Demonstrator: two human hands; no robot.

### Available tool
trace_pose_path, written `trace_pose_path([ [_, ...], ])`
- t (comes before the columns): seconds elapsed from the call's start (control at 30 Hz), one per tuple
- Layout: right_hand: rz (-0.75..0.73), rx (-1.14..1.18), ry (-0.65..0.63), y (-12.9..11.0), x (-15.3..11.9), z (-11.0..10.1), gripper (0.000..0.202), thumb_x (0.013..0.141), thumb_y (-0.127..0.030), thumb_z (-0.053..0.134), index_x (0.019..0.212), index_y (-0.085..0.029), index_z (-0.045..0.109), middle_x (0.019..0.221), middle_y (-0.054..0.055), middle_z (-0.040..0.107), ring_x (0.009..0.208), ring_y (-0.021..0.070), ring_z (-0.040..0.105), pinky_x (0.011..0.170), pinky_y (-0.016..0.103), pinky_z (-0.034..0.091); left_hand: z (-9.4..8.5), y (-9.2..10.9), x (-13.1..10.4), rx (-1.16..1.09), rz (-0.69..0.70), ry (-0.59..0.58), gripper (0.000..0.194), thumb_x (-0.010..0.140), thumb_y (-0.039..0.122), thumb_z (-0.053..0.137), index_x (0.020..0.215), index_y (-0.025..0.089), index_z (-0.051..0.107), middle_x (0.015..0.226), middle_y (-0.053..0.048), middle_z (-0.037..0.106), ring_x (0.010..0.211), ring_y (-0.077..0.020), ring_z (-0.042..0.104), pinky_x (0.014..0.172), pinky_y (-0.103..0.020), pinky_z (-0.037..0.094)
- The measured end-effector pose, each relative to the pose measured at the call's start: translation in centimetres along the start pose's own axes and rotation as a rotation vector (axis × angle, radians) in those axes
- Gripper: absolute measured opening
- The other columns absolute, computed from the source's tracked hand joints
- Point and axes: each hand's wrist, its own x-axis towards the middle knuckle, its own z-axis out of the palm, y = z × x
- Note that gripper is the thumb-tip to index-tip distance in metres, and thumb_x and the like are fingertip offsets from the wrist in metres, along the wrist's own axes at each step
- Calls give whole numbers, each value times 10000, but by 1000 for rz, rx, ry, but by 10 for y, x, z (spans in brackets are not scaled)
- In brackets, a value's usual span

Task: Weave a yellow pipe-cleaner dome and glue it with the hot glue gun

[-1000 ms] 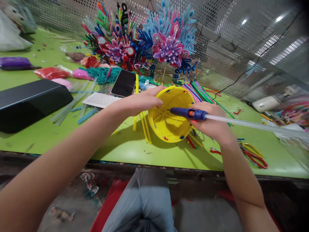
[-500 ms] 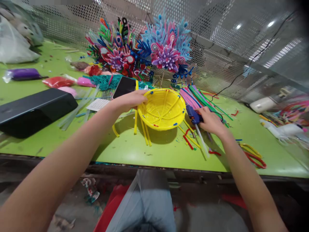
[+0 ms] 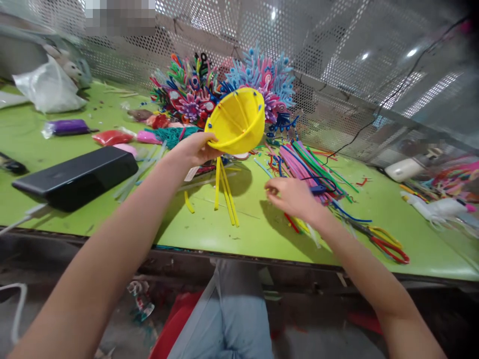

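Note:
My left hand (image 3: 200, 148) grips the lower left rim of a yellow bowl-shaped basket (image 3: 234, 122), raised above the table and tilted on its side. Blue spots dot its rim, and thin strands cross inside it. Below hang or lie several yellow pipe cleaners (image 3: 226, 194); whether they touch the basket I cannot tell. My right hand (image 3: 290, 197) is over the table to the right, its fingers loosely bent with nothing visible in them. Just beyond it a dark blue glue gun (image 3: 319, 189) lies by a bundle of coloured pipe cleaners (image 3: 299, 162), partly hidden by the hand.
Colourful pipe-cleaner flower pieces (image 3: 262, 82) stand at the back. On the left lie a black box-shaped device (image 3: 80, 174), a purple packet (image 3: 69, 126) and a red packet (image 3: 112, 136). Scissors with red and yellow handles (image 3: 389, 244) lie right, near the table's front edge (image 3: 262, 258).
My left hand has lifted the yellow basket and tipped it. My right hand has let go of the glue gun, left lying on the table, and moved left towards the middle.

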Motion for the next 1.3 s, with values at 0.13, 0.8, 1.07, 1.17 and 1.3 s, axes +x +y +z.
trace_pose_path([
  [0.13,8,266,-6,-45,58,16,245,891,-292,519,967,-183,725,952,89,750,881,206,685,745,280,477,4,9,3,-298,72,166,195,780,12,458,834,155,579,710,-21,657,623,-92,647,626,-161,579],
  [0.8,332,504,-126,11,110,-39,153,899,-196,543,842,-143,675,459,-66,377,420,78,349,485,224,342,9,14,-11,-222,79,144,237,707,-40,497,825,136,604,784,-26,685,684,-109,663,634,-174,582],
  [1.07,381,754,443,83,55,-70,117,924,-147,448,957,-196,548,698,-19,570,487,79,520,500,212,427,19,7,-34,253,-69,-157,622,508,-47,622,1048,254,549,1034,-28,676,727,-142,672,573,-206,552],
  [1.17,281,733,563,77,40,-78,130,907,-140,447,963,-196,550,767,-2,598,488,57,486,482,199,385,23,1,-38,377,-132,-198,796,508,-5,609,1247,258,472,935,-23,661,619,-136,649,525,-211,526],
  [1.3,127,433,523,37,24,-77,75,880,-237,554,840,-189,595,753,9,639,608,108,540,594,253,421,26,-11,-38,556,-197,-240,937,549,75,615,1432,274,372,845,-7,656,551,-136,618,556,-242,522],
])
